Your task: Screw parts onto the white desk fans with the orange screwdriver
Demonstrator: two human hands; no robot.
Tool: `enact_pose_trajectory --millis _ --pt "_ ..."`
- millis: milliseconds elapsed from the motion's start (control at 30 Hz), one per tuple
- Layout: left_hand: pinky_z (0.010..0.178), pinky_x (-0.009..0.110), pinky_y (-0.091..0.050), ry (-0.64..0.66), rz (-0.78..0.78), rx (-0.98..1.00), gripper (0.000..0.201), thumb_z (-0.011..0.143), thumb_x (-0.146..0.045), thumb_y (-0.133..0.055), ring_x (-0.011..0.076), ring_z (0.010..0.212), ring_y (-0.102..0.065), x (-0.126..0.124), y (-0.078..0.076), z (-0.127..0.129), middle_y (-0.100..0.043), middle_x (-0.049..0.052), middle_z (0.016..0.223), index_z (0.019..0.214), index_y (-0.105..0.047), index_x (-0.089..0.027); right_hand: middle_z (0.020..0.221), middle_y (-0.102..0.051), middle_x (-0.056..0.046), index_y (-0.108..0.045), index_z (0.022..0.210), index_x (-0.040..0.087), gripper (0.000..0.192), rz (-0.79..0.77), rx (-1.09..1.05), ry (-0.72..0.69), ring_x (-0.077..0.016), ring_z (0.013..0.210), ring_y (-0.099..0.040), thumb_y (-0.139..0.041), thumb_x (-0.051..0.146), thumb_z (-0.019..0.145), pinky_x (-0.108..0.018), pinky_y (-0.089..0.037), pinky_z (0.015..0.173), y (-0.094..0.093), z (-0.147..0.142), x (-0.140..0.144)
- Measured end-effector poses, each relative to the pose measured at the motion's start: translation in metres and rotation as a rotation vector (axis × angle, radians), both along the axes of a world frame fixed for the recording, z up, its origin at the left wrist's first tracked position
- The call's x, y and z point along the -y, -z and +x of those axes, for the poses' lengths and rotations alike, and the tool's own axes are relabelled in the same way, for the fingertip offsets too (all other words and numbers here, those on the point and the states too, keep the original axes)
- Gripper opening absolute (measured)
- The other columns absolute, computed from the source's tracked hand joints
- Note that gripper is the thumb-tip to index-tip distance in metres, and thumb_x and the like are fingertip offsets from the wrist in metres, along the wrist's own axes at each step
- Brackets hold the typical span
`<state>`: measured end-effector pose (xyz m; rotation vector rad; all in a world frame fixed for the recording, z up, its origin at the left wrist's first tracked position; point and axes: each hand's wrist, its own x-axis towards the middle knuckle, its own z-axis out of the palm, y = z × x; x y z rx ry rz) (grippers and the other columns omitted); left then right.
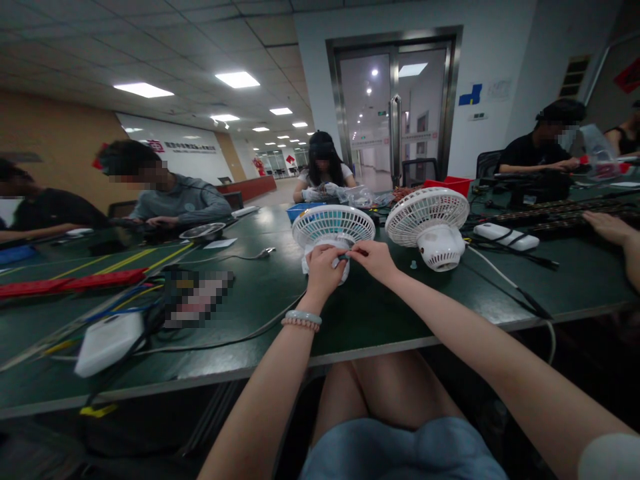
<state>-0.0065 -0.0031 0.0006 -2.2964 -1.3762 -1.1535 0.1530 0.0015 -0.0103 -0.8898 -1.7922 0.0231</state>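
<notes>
A white electric fan (334, 223) stands in front of me, its slotted grille turned away and its motor housing toward me. My left hand (324, 268) is closed at the back of this housing, fingers curled over it. My right hand (376, 259) comes in from the right, thumb and fingertips pinched on a small grey-green piece (344, 256). The two hands' fingertips almost meet at this piece; its exact kind is too small to tell. To the right stands a second white fan (440, 245), untouched. A small pale-blue cap (413, 265) lies on the table between the fans.
The green table (280, 300) carries a grey cable (200, 347), a white box-like device (110, 341), red strips (75, 283) and wires at left. On the right are a white power strip (506, 237) and another cord (500, 273). Several people sit around; one person's hand (613, 230) rests far right.
</notes>
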Motion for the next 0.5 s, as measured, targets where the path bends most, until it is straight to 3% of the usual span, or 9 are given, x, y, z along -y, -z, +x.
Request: enact_pose_trajectory --millis 133,500 --pt "0.092 0.041 -0.033 0.009 0.003 0.009 0.023 0.074 -0.029 -0.058 0.0224 0.102 -0.052 -0.0003 0.0003 0.0000 -0.065 0.005 0.097 0.095 -0.067 -0.026 0.072 -0.061 -0.002 -0.062 0.076 0.017 0.008 0.013 -0.001 -0.002 -0.0119 0.068 -0.055 -0.055 0.020 0.078 -0.022 -0.041 0.065 0.0017 -0.0025 0.0015" --pt "0.094 0.042 -0.033 0.009 -0.005 0.015 0.023 0.074 -0.026 -0.058 0.0232 0.107 -0.051 0.0012 -0.0014 0.0007 -0.066 0.004 0.100 0.095 -0.067 -0.026 0.083 -0.066 -0.005 -0.065 0.085 0.016 0.015 0.049 0.022 -0.024 -0.0145 0.077 -0.058 -0.052 0.015 0.079 -0.026 -0.045 0.073 0.0053 -0.0035 0.0001"
